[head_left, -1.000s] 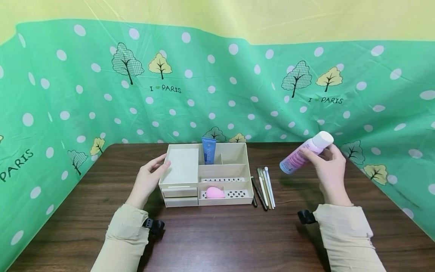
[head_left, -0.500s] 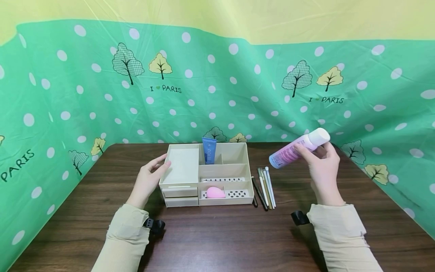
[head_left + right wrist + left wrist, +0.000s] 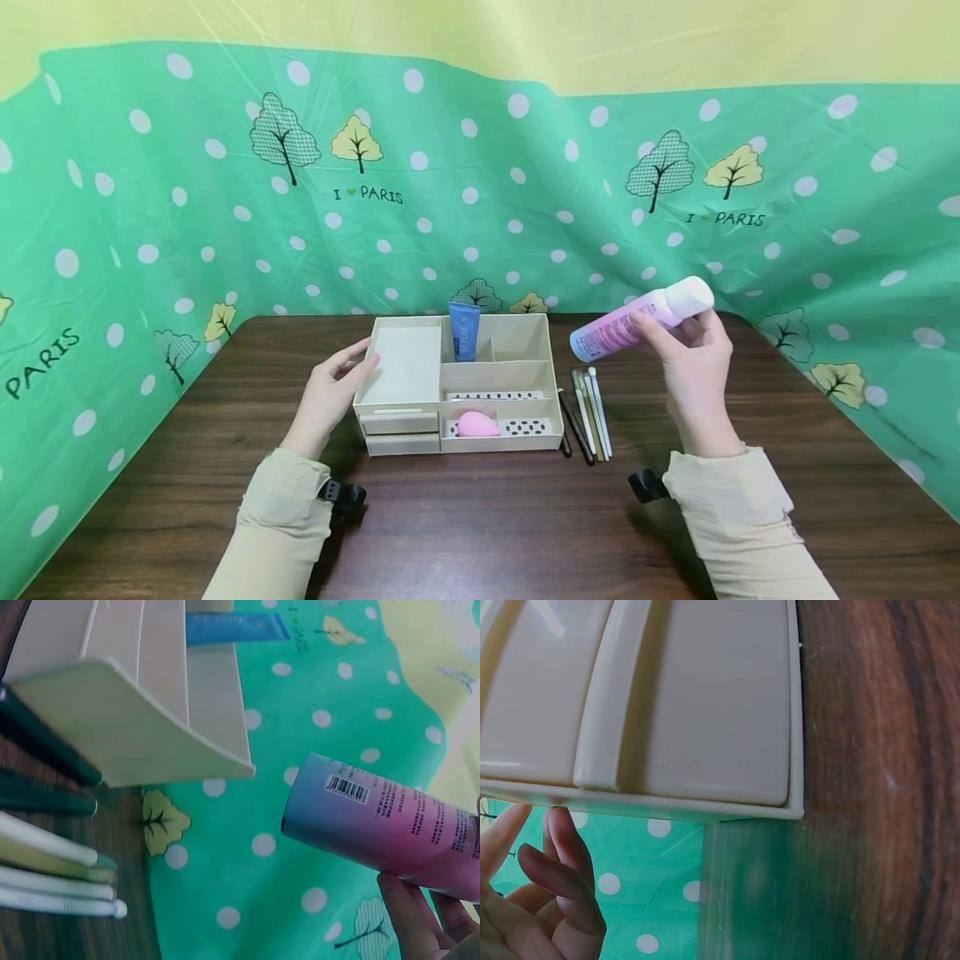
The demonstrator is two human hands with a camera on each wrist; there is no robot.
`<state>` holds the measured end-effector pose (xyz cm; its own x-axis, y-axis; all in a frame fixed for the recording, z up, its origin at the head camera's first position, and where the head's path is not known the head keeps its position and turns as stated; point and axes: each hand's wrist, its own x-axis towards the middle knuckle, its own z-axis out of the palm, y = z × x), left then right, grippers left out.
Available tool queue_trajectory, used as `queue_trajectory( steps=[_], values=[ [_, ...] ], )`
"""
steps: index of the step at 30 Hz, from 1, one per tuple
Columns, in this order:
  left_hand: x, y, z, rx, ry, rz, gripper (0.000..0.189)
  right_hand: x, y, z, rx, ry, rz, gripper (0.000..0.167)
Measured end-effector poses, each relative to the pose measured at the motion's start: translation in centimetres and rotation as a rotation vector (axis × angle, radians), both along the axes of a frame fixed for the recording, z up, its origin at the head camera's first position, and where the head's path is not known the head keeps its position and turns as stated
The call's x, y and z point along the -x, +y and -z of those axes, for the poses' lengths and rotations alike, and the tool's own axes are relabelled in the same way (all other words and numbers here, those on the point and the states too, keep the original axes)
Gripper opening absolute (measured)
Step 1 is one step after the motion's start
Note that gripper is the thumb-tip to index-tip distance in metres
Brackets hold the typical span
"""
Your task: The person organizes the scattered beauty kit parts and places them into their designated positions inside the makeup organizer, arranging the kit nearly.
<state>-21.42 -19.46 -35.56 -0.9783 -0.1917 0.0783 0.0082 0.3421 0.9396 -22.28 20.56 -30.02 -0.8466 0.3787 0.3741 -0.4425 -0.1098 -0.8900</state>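
Note:
A pink-and-blue bottle (image 3: 618, 327) with a white cap is held in my right hand (image 3: 697, 367), thumb on the near side and fingers behind. It is tilted, cap up to the right, above the table right of a cream desktop organizer (image 3: 405, 358). In the right wrist view the bottle (image 3: 375, 817) shows its barcode and is apart from the organizer. My left hand (image 3: 322, 400) touches the organizer's left side with its fingertips, seen also in the left wrist view. A blue tube (image 3: 464, 332) stands in a back compartment; a pink makeup sponge (image 3: 477, 424) lies in a front one.
Several slim pens or brushes, dark and pale, lie right of the organizer, among them a white one (image 3: 600, 412). Two drawers (image 3: 401, 433) form the organizer's left front. A green dotted cloth (image 3: 420, 208) hangs behind the dark wooden table (image 3: 487, 533).
My right hand has carried the bottle left and slightly up, closer to the organizer, and the bottle has tipped nearer to level. The left hand stays at the organizer's side.

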Motion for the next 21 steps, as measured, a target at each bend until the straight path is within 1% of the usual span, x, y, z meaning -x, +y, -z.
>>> queue_trajectory(
  steps=[4, 8, 11, 14, 18, 21],
  values=[
    [0.1, 0.0, 0.0, 0.0, 0.001, -0.002, 0.048, 0.1, -0.9, 0.0, 0.014, 0.029, -0.033, 0.043],
    [0.1, 0.1, 0.0, 0.002, 0.006, -0.004, 0.048, 0.4, -1.7, -0.2, 0.015, 0.041, -0.055, 0.041],
    [0.1, 0.1, 0.0, -0.002, 0.01, -0.003, 0.048, 0.7, -2.3, -0.4, -0.015, 0.041, -0.062, 0.04],
    [0.1, 0.1, 0.0, -0.009, 0.012, 0.001, 0.048, 1.1, -2.9, -0.6, -0.073, 0.038, -0.068, 0.038],
    [0.1, 0.1, 0.0, -0.007, 0.014, 0.001, 0.047, 1.6, -3.7, -0.9, -0.206, 0.032, -0.067, 0.038],
    [0.1, 0.1, 0.1, 0.004, 0.01, -0.004, 0.047, 2.0, -4.3, -1.2, -0.304, 0.026, -0.067, 0.041]
  ],
)
